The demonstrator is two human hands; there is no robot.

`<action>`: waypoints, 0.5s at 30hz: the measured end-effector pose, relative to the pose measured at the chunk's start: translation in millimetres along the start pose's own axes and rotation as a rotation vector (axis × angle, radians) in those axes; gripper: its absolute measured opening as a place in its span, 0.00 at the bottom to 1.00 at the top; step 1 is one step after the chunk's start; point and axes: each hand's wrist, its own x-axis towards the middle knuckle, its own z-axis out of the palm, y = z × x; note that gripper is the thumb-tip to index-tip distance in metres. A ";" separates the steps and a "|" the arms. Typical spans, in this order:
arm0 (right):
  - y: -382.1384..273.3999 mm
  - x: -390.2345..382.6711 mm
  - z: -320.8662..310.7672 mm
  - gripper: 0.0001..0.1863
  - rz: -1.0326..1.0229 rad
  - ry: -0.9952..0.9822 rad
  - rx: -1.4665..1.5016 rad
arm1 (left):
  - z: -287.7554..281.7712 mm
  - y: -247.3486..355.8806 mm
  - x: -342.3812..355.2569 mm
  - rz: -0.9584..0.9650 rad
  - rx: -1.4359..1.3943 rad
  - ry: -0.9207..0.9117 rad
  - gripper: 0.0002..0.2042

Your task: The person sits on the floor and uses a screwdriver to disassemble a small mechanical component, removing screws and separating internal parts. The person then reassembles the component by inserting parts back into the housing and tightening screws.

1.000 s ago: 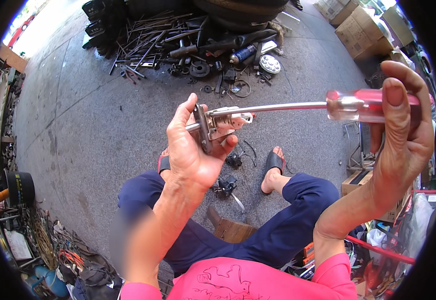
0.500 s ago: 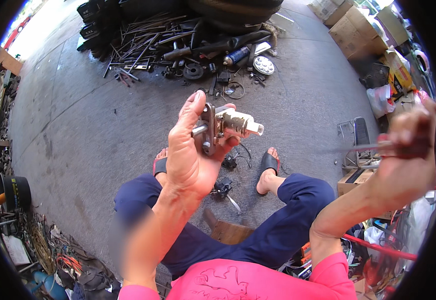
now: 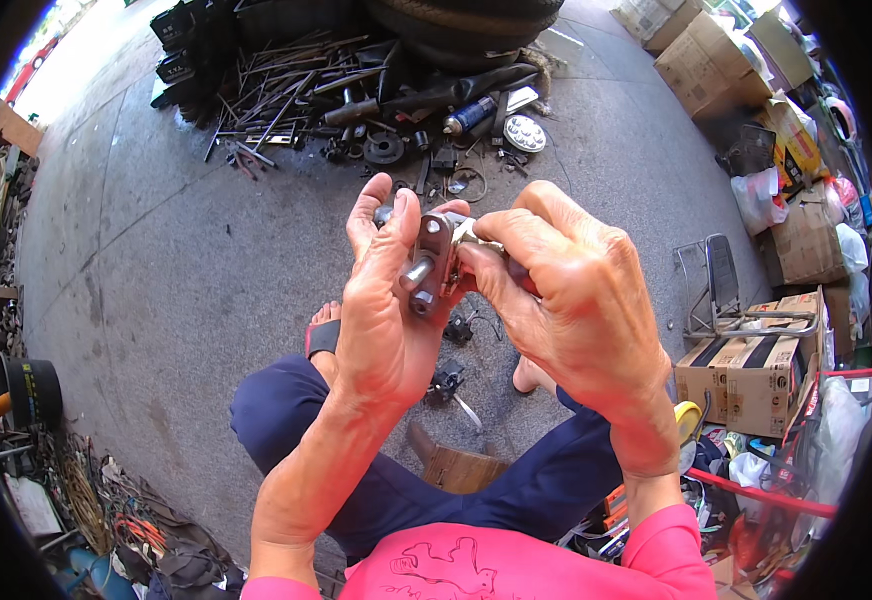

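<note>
My left hand (image 3: 386,310) is closed round a small metal mechanical part (image 3: 434,245), raised above my knees. The part has a dark oblong flange with bolt ends and a short shiny shaft jutting from it. My right hand (image 3: 576,290) meets it from the right, thumb and fingertips closed at its pale end, which they mostly cover. A dark red handle (image 3: 523,277) shows under the right fingers, apparently the screwdriver's; its shaft is hidden. Below the hands, small black parts (image 3: 446,380) with a lever and cable lie on the floor between my feet.
A wooden stool (image 3: 461,468) is beneath me. Ahead lies a heap of metal rods (image 3: 296,85) with a blue can (image 3: 469,115) and a round lamp (image 3: 525,133). Cardboard boxes (image 3: 746,380) and a folding metal frame (image 3: 724,285) stand right. Scrap and wires (image 3: 136,520) lie left.
My right hand has swung in from the far right, with the red-handled screwdriver, to the part. The left hand still holds the part, its flange now turned more toward me.
</note>
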 end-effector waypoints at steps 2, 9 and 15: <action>-0.2 -1.6 3.9 0.06 -0.012 -0.009 -0.010 | 0.1 -0.2 -0.1 0.009 0.019 0.000 0.26; 8.8 1.8 7.0 0.06 -0.050 -0.034 0.059 | -4.2 -0.2 0.1 -0.013 0.039 -0.033 0.26; 14.9 3.8 7.6 0.05 -0.021 -0.027 0.134 | -3.8 -1.4 1.0 -0.077 0.006 -0.033 0.25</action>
